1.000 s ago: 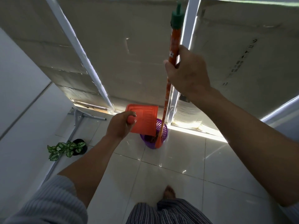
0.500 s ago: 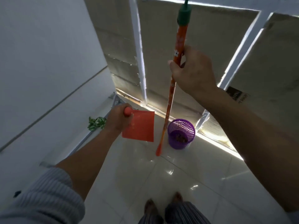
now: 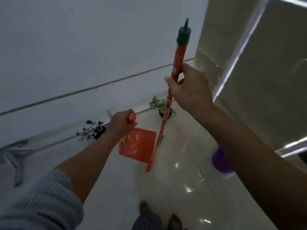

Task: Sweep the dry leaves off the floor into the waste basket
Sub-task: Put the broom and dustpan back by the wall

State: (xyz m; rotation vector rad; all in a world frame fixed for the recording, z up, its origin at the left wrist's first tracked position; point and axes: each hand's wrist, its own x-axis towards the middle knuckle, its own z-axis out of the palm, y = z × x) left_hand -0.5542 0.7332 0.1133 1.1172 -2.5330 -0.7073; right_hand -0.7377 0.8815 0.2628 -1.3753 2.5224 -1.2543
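Note:
My right hand [image 3: 191,90] grips the orange broom handle [image 3: 178,58], which has a green cap and hangs nearly upright with its lower tip just above the floor. My left hand [image 3: 121,124] holds the handle of an orange dustpan [image 3: 138,146], lifted off the floor and left of the broom. The purple waste basket [image 3: 219,161] stands on the floor at the right, mostly hidden behind my right forearm. No dry leaves show on the floor.
A glossy white tile floor [image 3: 174,188] lies below. Two small potted plants [image 3: 160,105] [image 3: 93,130] stand along the white wall at the left. Covered window panels fill the upper right. My feet [image 3: 144,208] are at the bottom.
The view has swung left, away from the basket toward the wall. The dustpan came off the basket's rim and hangs lower and level. The basket now lies behind my right arm.

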